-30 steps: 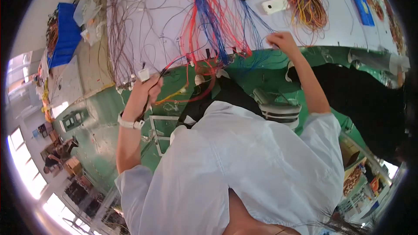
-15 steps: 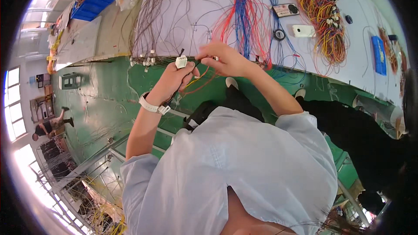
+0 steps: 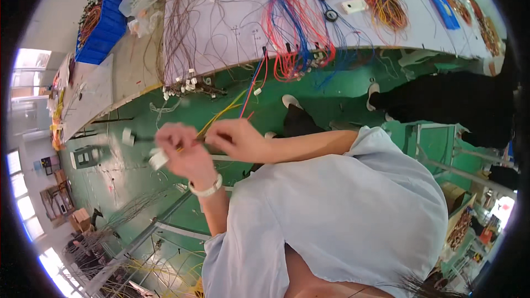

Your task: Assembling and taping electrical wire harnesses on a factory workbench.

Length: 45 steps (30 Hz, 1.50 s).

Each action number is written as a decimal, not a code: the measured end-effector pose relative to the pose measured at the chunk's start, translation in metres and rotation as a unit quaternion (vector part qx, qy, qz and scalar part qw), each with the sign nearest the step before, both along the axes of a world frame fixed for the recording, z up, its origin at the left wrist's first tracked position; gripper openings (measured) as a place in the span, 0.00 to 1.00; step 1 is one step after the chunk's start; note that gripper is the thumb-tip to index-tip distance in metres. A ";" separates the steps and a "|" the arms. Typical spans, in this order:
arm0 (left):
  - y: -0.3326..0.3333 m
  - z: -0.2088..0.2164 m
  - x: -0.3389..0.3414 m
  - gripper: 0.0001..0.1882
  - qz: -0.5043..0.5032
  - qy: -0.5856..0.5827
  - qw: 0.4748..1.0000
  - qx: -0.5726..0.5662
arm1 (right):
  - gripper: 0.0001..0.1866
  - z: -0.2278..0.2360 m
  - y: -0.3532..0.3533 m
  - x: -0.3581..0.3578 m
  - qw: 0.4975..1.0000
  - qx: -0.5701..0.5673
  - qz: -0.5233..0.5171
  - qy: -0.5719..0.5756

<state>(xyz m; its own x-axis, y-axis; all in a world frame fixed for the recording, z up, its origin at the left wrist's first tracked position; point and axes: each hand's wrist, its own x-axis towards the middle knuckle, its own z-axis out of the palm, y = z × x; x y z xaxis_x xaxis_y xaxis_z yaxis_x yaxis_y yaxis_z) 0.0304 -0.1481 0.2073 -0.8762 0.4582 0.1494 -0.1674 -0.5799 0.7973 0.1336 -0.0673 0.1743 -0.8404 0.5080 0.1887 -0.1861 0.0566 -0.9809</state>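
Yellow wires [image 3: 221, 113] left of centre in the frame, gripped by both hands.
The left hand [image 3: 185, 148], blurred, curls around them beside a white connector [image 3: 158, 160]; the right hand [image 3: 237, 137] pinches them just to its right. Across the top, a desk [image 3: 418, 19] bears red and blue wires [image 3: 288, 22]; a blue bin [image 3: 100, 36] sits upper left.

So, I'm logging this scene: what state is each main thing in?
Bare left hand: fingers bent, blurred
Bare right hand: fingers bent
Thin yellow wires: running toward hands
Red and blue wires: spread, partly overhanging
Blue plastic bin: open, wires inside
White rectangular device: lying flat
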 end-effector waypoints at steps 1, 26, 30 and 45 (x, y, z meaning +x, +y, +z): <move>-0.024 0.019 0.000 0.12 0.012 -0.009 0.999 0.048 | 0.03 0.012 -0.014 0.006 0.999 0.012 0.035 -0.006; -0.309 0.208 0.063 0.18 0.496 0.339 0.786 0.146 | 0.12 -0.224 0.163 -0.063 0.701 -0.699 -0.131 0.045; -0.303 0.212 0.050 0.19 0.490 0.368 0.783 0.104 | 0.11 -0.233 0.206 -0.074 0.833 -0.547 -0.078 0.014; -0.223 0.174 0.029 0.16 0.044 0.264 0.930 0.251 | 0.10 -0.249 0.211 0.055 0.785 -0.597 -0.055 -0.156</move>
<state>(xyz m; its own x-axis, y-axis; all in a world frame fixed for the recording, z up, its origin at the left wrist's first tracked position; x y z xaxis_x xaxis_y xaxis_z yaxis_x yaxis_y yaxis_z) 0.0598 -0.3711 0.3816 -0.6506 0.1442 0.7456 0.2373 -0.8940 0.3800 0.1884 0.1433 -0.0743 -0.6899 0.2386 -0.6835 0.0158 -0.9390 -0.3436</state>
